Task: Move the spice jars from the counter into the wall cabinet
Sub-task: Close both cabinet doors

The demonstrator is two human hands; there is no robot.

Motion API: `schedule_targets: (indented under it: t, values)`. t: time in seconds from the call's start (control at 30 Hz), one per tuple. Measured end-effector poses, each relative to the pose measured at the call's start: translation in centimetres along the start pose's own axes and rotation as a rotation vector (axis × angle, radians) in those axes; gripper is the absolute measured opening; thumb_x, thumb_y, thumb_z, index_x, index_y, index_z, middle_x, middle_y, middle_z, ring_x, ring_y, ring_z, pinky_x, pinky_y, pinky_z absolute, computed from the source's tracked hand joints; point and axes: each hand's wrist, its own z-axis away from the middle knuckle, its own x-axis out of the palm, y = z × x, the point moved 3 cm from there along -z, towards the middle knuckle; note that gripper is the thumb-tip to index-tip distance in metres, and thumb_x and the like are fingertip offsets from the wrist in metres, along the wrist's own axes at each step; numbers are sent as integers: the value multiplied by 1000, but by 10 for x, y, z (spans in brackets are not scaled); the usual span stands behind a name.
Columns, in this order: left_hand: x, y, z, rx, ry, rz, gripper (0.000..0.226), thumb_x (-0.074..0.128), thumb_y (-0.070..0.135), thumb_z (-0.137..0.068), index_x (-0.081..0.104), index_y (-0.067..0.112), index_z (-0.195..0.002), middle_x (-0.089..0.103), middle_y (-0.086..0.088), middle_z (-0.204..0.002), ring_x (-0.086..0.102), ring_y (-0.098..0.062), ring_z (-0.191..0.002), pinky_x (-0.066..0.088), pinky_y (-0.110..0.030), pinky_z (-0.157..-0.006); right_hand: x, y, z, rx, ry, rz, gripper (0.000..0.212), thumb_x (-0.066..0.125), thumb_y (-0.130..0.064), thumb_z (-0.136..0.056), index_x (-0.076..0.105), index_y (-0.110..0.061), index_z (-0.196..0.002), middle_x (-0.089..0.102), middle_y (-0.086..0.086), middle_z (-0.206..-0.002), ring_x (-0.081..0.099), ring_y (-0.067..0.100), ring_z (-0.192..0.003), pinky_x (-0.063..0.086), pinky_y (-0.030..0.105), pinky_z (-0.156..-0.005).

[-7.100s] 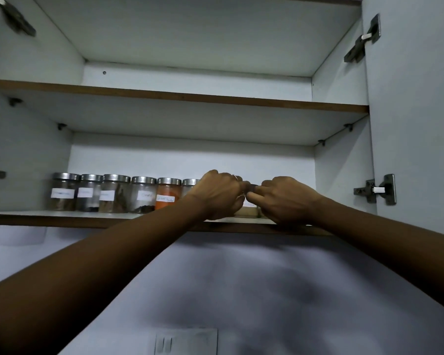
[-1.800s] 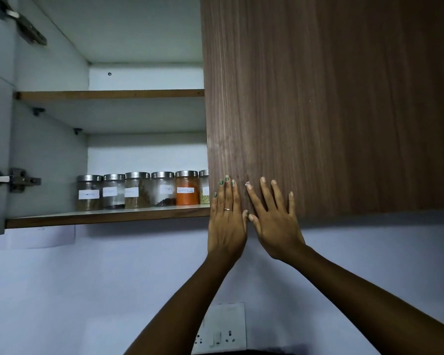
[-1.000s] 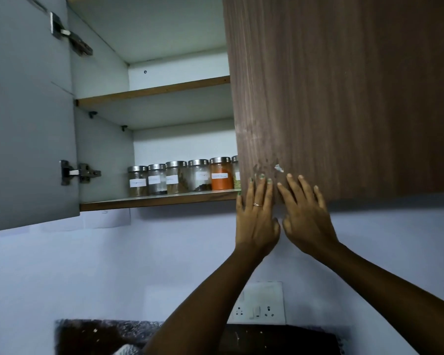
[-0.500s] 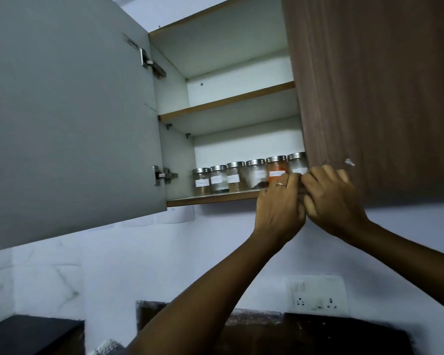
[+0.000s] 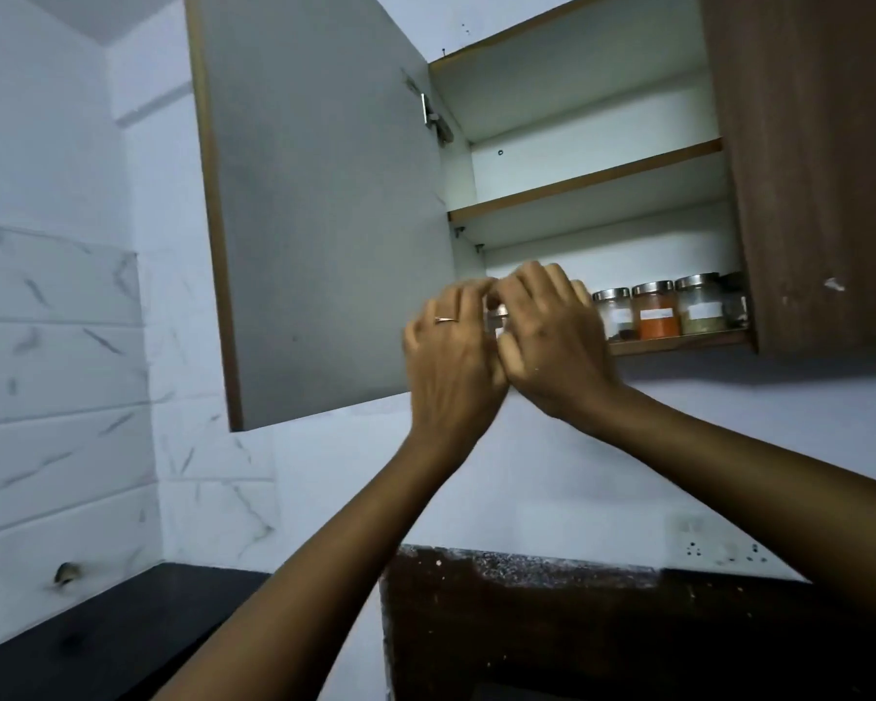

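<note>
- Jars [image 5: 658, 313] in a row on the lower shelf [image 5: 678, 343] of the cabinet [image 5: 603, 108]; three show plainly, the rest sit behind my hands. None visible on the counter [image 5: 97, 634].
- Left hand [image 5: 451, 356] and right hand [image 5: 547, 336] raised together in front of the row, fingers curled, touching each other. Motion blur; I cannot tell whether either grips anything.
- Right door [image 5: 820, 169] reads shut, left door [image 5: 324, 204] stands wide.
- My read: closing up. Best to take the left door by its free edge and swing it gently, fingers clear of the frame.
</note>
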Motion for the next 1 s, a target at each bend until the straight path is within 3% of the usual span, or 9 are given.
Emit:
schedule_targets:
  t: [0.1,0.27,0.4,0.5,0.57,0.67,0.73,0.83,1.0]
  values:
    - [-41,-40,3,-15,108,-170,54,57,18,-76,50,22,-129,48,1,-139,39,-21,-129,20,-39,-104,6,-56,-16,-6,-33,-64,28,49,-19,-73,58,-11,-99,58,9,-97,53,30,-91,37,38,-74]
    - [-91,-97,9,-249,292,-349,68,52,22,-77,31,23,-141,26,2,-154,21,-18,-143,10,-45,-115,26,-122,-45,-12,-127,-216,37,53,-26,-85,52,-14,-121,53,8,-120,50,29,-107,38,42,-85]
    - [-106,-129,18,-498,309,-229,56,35,34,-95,22,15,-146,22,-3,-156,19,-22,-145,8,-50,-117,54,-158,-61,153,-269,-361,53,43,-40,-94,33,-14,-139,32,10,-147,37,31,-128,32,48,-100]
    - [-106,-147,24,-622,206,-93,55,37,38,-98,21,15,-146,33,-5,-152,27,-23,-142,13,-49,-118,75,-177,-67,319,-405,-454,65,40,-46,-94,16,-15,-146,13,10,-155,26,35,-135,27,51,-105]
    - [-104,-156,26,-623,78,-25,61,47,37,-95,22,15,-145,44,-9,-145,39,-27,-135,27,-50,-113,84,-188,-70,412,-460,-507,72,43,-46,-92,7,-17,-147,5,9,-156,23,37,-135,27,54,-106]
    - [-103,-158,25,-635,-38,133,55,55,34,-91,34,14,-138,60,-10,-126,57,-30,-114,47,-42,-90,88,-198,-74,541,-480,-563,83,51,-39,-88,-2,-17,-148,2,9,-156,20,39,-136,27,58,-106]
    - [-104,-156,26,-685,-38,227,41,54,28,-93,43,10,-128,64,-13,-114,61,-32,-104,48,-37,-80,87,-200,-77,587,-495,-581,89,57,-33,-85,-4,-17,-148,3,12,-156,21,41,-135,28,59,-106]
    - [-104,-152,30,-717,-45,278,29,52,19,-95,53,5,-120,64,-16,-109,61,-28,-99,49,-37,-81,81,-201,-78,602,-503,-594,92,60,-24,-84,-6,-16,-148,3,14,-155,20,43,-135,33,57,-104]
    - [-101,-130,32,-743,0,522,28,39,1,-99,51,-7,-123,58,-15,-106,59,-17,-88,46,-5,-66,68,-192,-72,587,-447,-581,87,54,-17,-86,-6,-14,-149,5,14,-155,20,42,-137,35,54,-103]
